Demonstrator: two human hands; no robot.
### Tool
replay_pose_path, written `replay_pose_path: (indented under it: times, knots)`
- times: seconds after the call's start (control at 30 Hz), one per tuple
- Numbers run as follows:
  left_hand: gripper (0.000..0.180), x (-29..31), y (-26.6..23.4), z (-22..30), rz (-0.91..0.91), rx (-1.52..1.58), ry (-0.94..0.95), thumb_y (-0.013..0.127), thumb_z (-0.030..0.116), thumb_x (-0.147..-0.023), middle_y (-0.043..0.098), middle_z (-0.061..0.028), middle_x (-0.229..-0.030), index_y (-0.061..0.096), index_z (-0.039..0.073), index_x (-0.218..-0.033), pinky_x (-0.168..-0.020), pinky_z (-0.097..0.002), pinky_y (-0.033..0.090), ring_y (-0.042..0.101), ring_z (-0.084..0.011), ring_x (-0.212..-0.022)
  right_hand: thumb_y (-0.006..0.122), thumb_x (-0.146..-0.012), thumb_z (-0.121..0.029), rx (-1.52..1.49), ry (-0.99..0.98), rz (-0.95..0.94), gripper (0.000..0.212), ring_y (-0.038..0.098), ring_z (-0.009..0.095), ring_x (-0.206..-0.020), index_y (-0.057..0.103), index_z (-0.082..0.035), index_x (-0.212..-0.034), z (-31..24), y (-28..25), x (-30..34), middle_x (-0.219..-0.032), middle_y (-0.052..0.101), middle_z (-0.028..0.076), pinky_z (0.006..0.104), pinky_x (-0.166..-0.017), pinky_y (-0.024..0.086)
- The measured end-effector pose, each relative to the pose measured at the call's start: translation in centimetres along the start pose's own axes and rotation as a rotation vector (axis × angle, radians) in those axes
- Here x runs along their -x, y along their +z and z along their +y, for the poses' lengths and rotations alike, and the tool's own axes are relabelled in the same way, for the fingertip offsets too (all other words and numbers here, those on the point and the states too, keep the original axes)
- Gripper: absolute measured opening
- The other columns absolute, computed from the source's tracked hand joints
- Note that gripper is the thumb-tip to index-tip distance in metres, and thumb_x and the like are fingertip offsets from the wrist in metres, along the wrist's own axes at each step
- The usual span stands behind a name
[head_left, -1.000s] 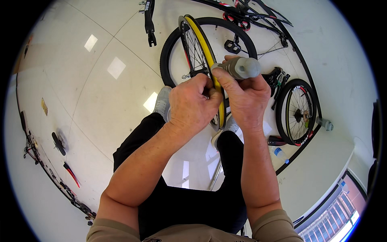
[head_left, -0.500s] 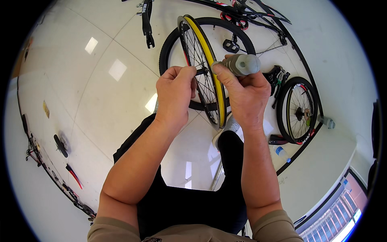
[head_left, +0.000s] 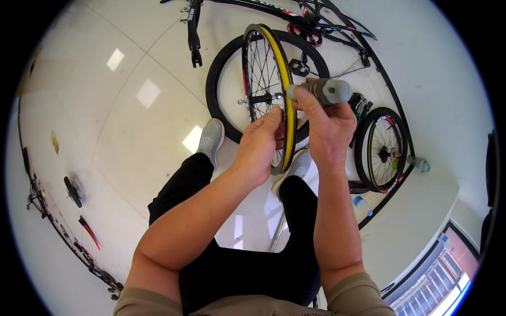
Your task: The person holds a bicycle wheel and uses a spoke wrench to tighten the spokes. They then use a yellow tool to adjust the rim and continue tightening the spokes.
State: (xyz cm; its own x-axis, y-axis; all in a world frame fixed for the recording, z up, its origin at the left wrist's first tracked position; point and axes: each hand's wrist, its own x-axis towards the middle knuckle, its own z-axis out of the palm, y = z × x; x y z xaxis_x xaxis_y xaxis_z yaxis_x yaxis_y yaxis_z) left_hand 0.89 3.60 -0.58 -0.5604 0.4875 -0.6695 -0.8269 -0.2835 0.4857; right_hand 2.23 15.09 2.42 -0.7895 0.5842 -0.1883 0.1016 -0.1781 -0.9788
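Observation:
A bare bicycle wheel rim (head_left: pixel 283 63) with a yellow strip around its outer face stands upright in front of me, with black spokes and a hub (head_left: pixel 261 98). My left hand (head_left: pixel 262 142) grips its lower near part, the fingers passing through the spokes to the rim. My right hand (head_left: pixel 329 118) is closed around a grey cylindrical tool (head_left: pixel 332 90) with a ribbed body, its exact kind unclear. The tool's narrow end is close to the yellow strip; whether they touch, I cannot tell.
A black tyre (head_left: pixel 213 79) lies behind the rim. Beyond it are a bicycle frame (head_left: pixel 258 8) and a pedal (head_left: pixel 299 67). To the right lie a small wheel (head_left: pixel 383 152), a water bottle (head_left: pixel 362 205) and a grey-capped bottle (head_left: pixel 420 164). A red-black strip (head_left: pixel 89 233) lies left.
My left hand has moved from the hub axle down and right to the rim. The rim has shifted slightly right, and my right hand with the grey tool also moved a little right.

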Motion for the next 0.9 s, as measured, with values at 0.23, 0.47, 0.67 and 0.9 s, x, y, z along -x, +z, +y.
replay_pose_path:
  times: [0.23, 0.47, 0.67, 0.9]
  knots:
    - [0.038, -0.7, -0.1, -0.6, -0.050, 0.161, -0.060, 0.044, 0.040, -0.107, 0.067, -0.0046, -0.095, 0.064, 0.009, -0.114, -0.079, -0.0285, 0.051, 0.062, -0.0139, -0.088, 0.081, -0.081, -0.001, -0.069, 0.015, 0.031, 0.028, 0.065, 0.009, -0.082, 0.069, 0.001, -0.107, 0.2, 0.3, 0.2, -0.094, 0.071, 0.005, 0.0233, -0.074, 0.053]
    - [0.031, -1.2, -1.1, -1.5, -0.120, 0.279, -0.027, 0.052, 0.033, -0.105, 0.066, -0.0045, -0.101, 0.062, 0.007, -0.116, -0.087, -0.0338, 0.049, 0.061, -0.0175, -0.090, 0.081, -0.082, -0.001, -0.076, -0.005, 0.035, 0.028, 0.063, 0.008, -0.079, 0.069, 0.000, -0.107, 0.6, 0.4, 0.2, -0.092, 0.070, 0.004, 0.0226, -0.069, 0.052]
    - [0.027, -0.7, -0.7, -1.0, -0.114, 0.346, -0.062, 0.050, 0.026, -0.106, 0.066, -0.0073, -0.098, 0.062, 0.005, -0.117, -0.087, -0.0302, 0.050, 0.061, -0.0160, -0.091, 0.079, -0.084, -0.003, -0.072, -0.022, 0.014, 0.028, 0.065, 0.010, -0.080, 0.068, 0.001, -0.109, 0.9, 0.2, 0.1, -0.095, 0.070, 0.005, 0.0238, -0.071, 0.053]
    - [0.030, -0.3, -0.2, 0.1, -0.144, 0.414, -0.118, 0.054, 0.033, -0.104, 0.066, -0.0051, -0.095, 0.063, 0.007, -0.114, -0.084, -0.0287, 0.050, 0.060, -0.0151, -0.087, 0.077, -0.085, -0.001, -0.044, -0.017, 0.023, 0.030, 0.065, 0.012, -0.085, 0.067, 0.002, -0.112, 0.2, 0.4, 0.5, -0.098, 0.070, 0.007, 0.0256, -0.080, 0.054]
